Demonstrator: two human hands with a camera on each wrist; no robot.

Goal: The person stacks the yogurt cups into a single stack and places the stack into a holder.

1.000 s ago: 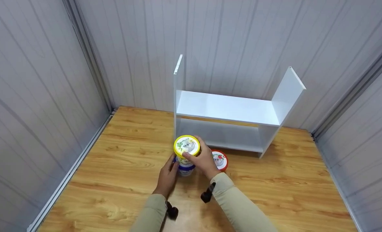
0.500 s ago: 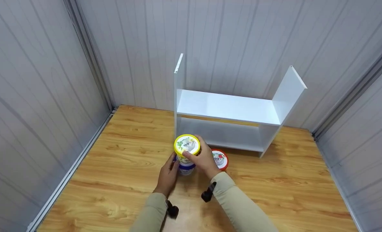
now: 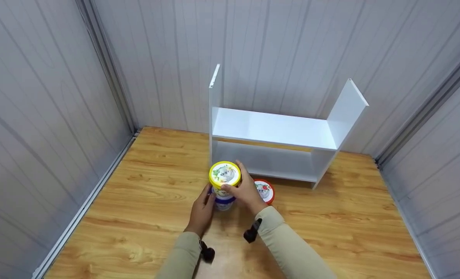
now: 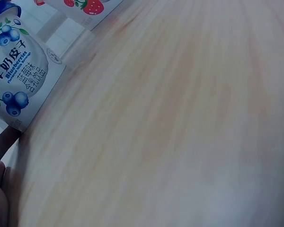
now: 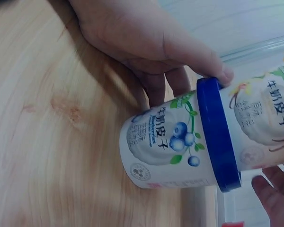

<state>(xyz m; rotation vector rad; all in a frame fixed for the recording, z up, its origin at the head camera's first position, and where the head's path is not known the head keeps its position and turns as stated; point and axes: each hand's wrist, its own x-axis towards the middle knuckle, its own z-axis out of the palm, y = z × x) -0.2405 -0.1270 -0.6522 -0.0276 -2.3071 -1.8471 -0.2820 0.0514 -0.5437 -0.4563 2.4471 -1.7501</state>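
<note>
Right grip (image 3: 247, 190) eased back slightly, yellow-lidded tub (image 3: 224, 174) unmoved

Hands (image 3: 248, 192) hold yellow-lidded tub (image 3: 223, 174) atop blue-lidded tub (image 3: 224, 202); white shelf (image 3: 272, 127) stands behind.

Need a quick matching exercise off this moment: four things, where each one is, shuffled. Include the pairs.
Things
1. Yellow-lidded tub
2. Blue-lidded tub
3. Red-lidded tub
4. White shelf

Places
A. Directly under another tub
B. Behind all the tubs
C. On top of another tub, gripped by the right hand
D. Just to the right of the other two tubs

Pairs: 1-C, 2-A, 3-D, 4-B
</note>
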